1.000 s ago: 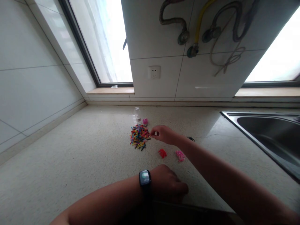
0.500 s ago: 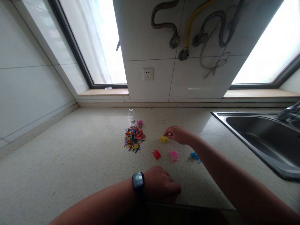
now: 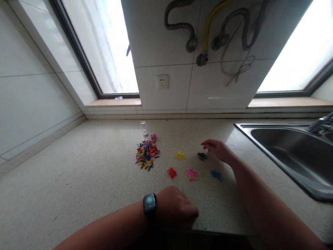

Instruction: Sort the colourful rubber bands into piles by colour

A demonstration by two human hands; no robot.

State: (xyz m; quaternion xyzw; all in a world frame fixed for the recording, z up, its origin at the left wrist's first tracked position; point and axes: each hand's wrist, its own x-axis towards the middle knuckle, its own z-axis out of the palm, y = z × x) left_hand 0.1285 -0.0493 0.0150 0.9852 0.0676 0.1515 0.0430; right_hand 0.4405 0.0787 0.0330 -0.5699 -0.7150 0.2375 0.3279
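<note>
My right hand (image 3: 215, 149) hovers just above and behind a small pile of black rubber bands (image 3: 202, 156). Its thumb and fingers are slightly apart, and nothing shows between them. My left hand (image 3: 177, 207), with a watch (image 3: 150, 203) on the wrist, rests closed at the counter's front edge; I see nothing in it. Small single-colour piles lie between the hands: yellow bands (image 3: 180, 155), red bands (image 3: 171, 173), pink bands (image 3: 191, 174) and blue bands (image 3: 216, 175). Left of them is a larger heap of mixed-colour bands (image 3: 147, 154).
Behind the heap are a clear plastic bottle (image 3: 144, 130) and a small pink object (image 3: 153, 136). A steel sink (image 3: 244, 139) is set into the counter (image 3: 78, 180) at the right. The tiled wall carries a socket (image 3: 162, 82) and hoses (image 3: 207, 31).
My right hand has moved from the mixed heap, past the yellow pile, right to the black pile, and its fingers have parted. The view has shifted right; my left hand stays at the edge.
</note>
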